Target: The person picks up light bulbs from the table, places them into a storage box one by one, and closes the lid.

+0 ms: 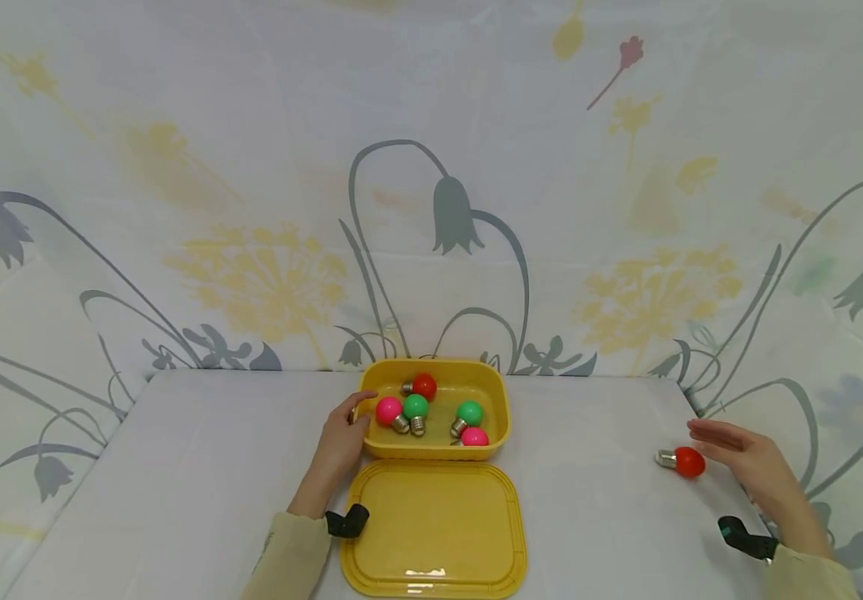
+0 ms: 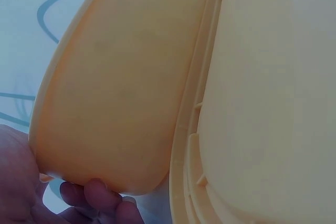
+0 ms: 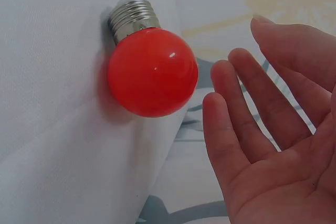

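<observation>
A yellow plastic box (image 1: 506,408) holds several small light bulbs: a red bulb (image 1: 425,386), a pink bulb (image 1: 389,410) and a green bulb (image 1: 416,406) at its left, another green bulb (image 1: 470,412) and a pink bulb (image 1: 475,437) at its right. My left hand (image 1: 341,437) grips the box's left end, fingertips (image 2: 100,195) curled against the wall. On the far right of the table lies one more red bulb (image 1: 690,462), its metal base pointing left. Just right of that bulb is my right hand (image 1: 765,475), fingers extended and apart from it, palm facing it.
A yellow lid (image 1: 431,525) lies flat directly in front of the box. White cloth covers the table (image 1: 589,500), and a flower-print sheet (image 1: 431,167) rises behind it and along both sides. Each wrist carries a small black camera (image 1: 347,522).
</observation>
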`<state>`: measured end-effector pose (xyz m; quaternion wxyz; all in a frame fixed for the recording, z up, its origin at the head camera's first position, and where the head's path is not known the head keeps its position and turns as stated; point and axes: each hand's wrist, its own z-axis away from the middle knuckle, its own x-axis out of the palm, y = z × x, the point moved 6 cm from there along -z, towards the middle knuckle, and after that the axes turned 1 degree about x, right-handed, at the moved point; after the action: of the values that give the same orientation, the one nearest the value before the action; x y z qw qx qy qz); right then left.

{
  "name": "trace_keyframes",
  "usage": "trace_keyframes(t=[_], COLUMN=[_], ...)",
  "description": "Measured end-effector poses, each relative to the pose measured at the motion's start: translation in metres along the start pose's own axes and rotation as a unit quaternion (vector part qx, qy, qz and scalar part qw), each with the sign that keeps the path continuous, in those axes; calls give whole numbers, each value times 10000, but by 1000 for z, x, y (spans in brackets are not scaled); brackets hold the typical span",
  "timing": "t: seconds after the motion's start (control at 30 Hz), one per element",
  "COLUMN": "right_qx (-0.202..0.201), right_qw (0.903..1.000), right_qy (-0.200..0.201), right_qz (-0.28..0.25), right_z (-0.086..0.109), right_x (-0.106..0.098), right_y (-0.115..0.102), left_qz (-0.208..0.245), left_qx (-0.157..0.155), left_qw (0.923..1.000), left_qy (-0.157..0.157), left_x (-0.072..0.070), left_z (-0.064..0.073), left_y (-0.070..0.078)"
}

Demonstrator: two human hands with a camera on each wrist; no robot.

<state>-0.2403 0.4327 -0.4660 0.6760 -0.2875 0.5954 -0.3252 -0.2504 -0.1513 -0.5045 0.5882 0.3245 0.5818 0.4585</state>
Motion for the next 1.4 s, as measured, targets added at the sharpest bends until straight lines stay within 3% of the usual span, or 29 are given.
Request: trace_keyframes(t=[0.23, 0.6, 0.77, 1.0, 1.23, 1.4], right_qx=[382, 242, 417, 753, 569, 708], right_qw=[9984, 9975, 9946, 9937, 9943, 9941], right_qy=[-106, -202, -453, -382, -321, -369], right_qz=[404, 634, 831, 738, 848, 728], right_z=[0, -1, -3, -3, -4, -1], right_x=[2, 17, 23, 24, 25, 26], right_y=[10, 13, 14, 21, 18, 19], left_qz=[0, -1, 36, 15, -11, 0], left_qx=[2, 69, 64, 109, 153, 143], left_qw=[10000, 10000, 10000, 9999, 9999, 9999], left_qy=[1, 14, 17, 20, 61, 42], left_x=[0, -1, -1, -2, -2, -1], left_z=[0, 0, -1, 0, 1, 1], left_y=[0, -2, -3, 1, 1, 2])
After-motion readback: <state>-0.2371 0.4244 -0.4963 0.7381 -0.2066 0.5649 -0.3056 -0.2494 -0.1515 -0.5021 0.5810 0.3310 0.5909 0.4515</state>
